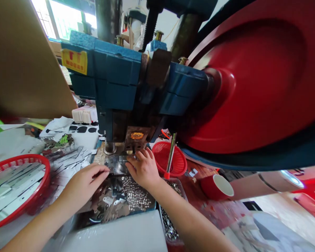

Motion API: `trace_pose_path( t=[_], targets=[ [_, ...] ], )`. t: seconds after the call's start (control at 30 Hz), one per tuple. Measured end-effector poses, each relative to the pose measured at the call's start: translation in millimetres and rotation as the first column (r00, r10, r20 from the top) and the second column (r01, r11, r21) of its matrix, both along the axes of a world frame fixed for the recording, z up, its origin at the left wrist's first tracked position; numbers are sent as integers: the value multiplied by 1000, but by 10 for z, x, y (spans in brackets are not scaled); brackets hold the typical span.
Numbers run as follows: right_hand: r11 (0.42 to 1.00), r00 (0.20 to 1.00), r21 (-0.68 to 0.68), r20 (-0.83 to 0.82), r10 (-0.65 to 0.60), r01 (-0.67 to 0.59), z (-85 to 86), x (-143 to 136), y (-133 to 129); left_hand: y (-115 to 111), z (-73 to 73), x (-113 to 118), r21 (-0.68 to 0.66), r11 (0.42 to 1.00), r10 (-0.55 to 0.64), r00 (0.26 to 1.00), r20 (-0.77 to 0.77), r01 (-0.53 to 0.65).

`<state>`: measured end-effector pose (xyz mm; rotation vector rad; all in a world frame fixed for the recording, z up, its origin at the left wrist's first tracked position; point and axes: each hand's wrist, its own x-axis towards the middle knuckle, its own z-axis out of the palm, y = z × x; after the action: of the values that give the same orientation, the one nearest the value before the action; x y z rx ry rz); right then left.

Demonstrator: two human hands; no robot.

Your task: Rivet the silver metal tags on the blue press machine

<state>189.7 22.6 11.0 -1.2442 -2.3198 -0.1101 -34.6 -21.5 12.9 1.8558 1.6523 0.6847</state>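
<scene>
My left hand (88, 180) reaches in at the left edge of the metal die plate (117, 166), thumb and fingers drawn together. Whatever is in that pinch is too small to make out. Under the press ram (137, 136), my right hand (144, 169) bends its fingers over the plate, the fingertips beside a small flat metal piece (123, 158). What they grip is hidden. Just in front of both hands, a dark tray (94, 210) bears many small shiny rivets (136, 196) and several flat metal parts (118, 199).
A large red flywheel (257, 80) fills the right of the blue press (112, 73). On the left, a red basket (46, 175) holds flat strips. A red basket (182, 168), a clear bin (161, 213) of metal bits and a red cup (208, 187) stand right.
</scene>
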Motion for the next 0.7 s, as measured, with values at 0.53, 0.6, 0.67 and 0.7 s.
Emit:
trace_pose_path(
  t=[0.53,0.6,0.67,0.7],
  targets=[
    [979,903,-116,-417,103,-165,-45,114,84,579,41,475,35,990,136,991,16,-136],
    [985,913,-96,-397,94,-143,-57,129,74,583,11,502,68,989,128,992,1,-127],
    [989,949,-95,-304,82,-116,-57,139,49,586,-11,525,108,986,127,992,-15,-124],
    [989,964,-100,-254,77,-105,-55,142,36,588,-21,531,127,984,126,992,-24,-122]
  ],
)
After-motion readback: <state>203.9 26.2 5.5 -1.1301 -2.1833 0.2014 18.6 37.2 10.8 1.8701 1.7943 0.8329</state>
